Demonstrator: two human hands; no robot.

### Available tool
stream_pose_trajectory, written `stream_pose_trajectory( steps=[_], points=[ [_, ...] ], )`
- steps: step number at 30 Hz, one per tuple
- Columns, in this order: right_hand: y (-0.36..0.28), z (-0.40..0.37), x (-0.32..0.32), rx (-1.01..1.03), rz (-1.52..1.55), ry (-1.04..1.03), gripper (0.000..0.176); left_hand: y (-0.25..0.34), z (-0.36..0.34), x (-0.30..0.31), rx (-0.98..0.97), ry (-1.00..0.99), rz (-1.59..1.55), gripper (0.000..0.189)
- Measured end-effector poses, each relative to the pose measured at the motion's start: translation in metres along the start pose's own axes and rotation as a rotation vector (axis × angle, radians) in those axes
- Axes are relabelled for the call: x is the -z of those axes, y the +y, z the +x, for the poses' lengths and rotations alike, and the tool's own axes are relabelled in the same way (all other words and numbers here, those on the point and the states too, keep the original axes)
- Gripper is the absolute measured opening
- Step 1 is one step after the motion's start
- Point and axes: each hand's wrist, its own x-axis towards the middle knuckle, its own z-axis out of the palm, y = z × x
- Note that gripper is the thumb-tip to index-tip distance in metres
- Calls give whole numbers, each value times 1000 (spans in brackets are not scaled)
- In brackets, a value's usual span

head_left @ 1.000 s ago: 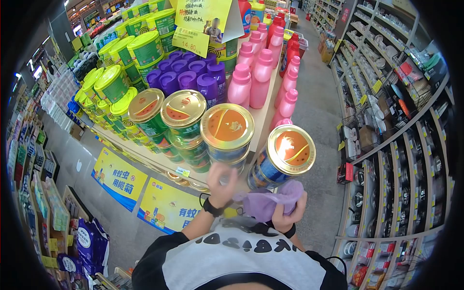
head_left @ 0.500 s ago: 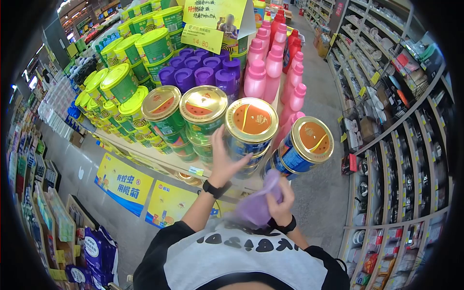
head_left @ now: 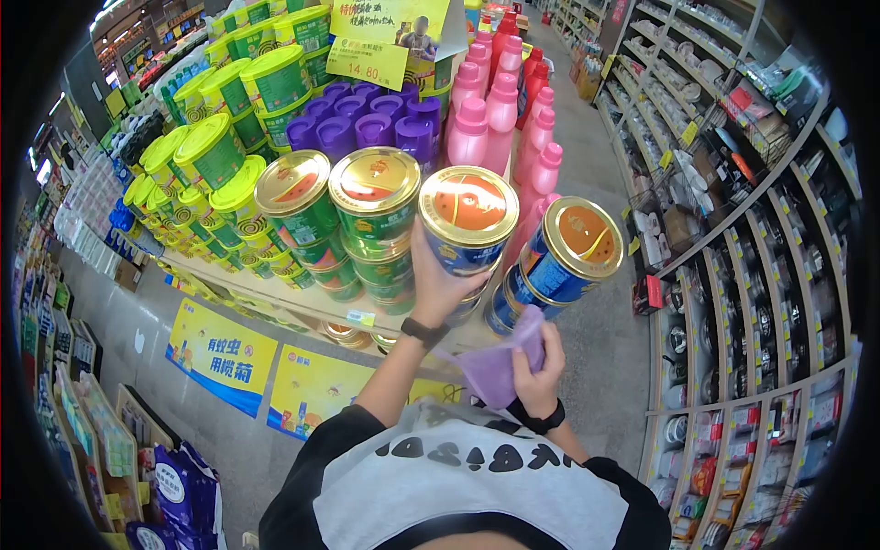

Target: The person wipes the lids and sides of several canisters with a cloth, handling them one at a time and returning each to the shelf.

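My left hand [head_left: 442, 281] is closed around the left and front side of a blue tin with a gold lid [head_left: 469, 205], at the top of a stack by the shelf's front edge. In my right hand [head_left: 541, 364] is a bunched purple cloth [head_left: 496, 374], pinched between thumb and fingers and hanging down to the left. Just right of the left hand's tin stands another gold-lidded blue tin [head_left: 581, 240]. Green tins with gold lids [head_left: 375, 181] are stacked to the left. A lower blue tin under my left hand is partly hidden.
Purple-capped bottles [head_left: 374, 135] and pink bottles [head_left: 468, 133] stand behind the tins. Yellow-lidded green tubs [head_left: 209, 152] are piled on the left. A price sign [head_left: 367, 60] rises at the back. Stocked shelving [head_left: 724, 220] lines the right side beyond an aisle.
My left hand has gone from open fingers beside the blue tin to a grip around it. The purple cloth in my right hand has swung and settled lower. The view has shifted slightly.
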Motion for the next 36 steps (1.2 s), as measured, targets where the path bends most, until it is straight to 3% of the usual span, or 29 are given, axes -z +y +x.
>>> stream_pose_trajectory(
  steps=[4, 7, 10, 13, 17, 27, 34, 36],
  points=[
    [-18, 17, -14, -20, -54, -359, 36, -1, 0, 0, -5, 5, 9, 144],
    [-13, 11, -21, -2, -62, -306, 36, -4, 0, 0, -11, -8, -36, 143],
    [-10, 12, -20, 173, -110, -191, 45, 1, 0, 5, -43, 22, -62, 136],
    [-6, 18, -13, 379, -266, -304, 44, 2, -1, 6, -13, 19, -25, 135],
    [4, 14, -2, 476, -308, -391, 43, 3, 1, 6, -59, 13, -3, 134],
    [28, -13, 32, 351, -370, -114, 39, 0, 1, 5, -36, -6, -39, 133],
    [21, -19, 32, -35, -191, 223, 34, 1, 0, 5, 2, -16, -18, 133],
    [17, -19, 17, -135, -49, 420, 36, -3, -1, 3, -1, -14, -20, 134]
  ],
)
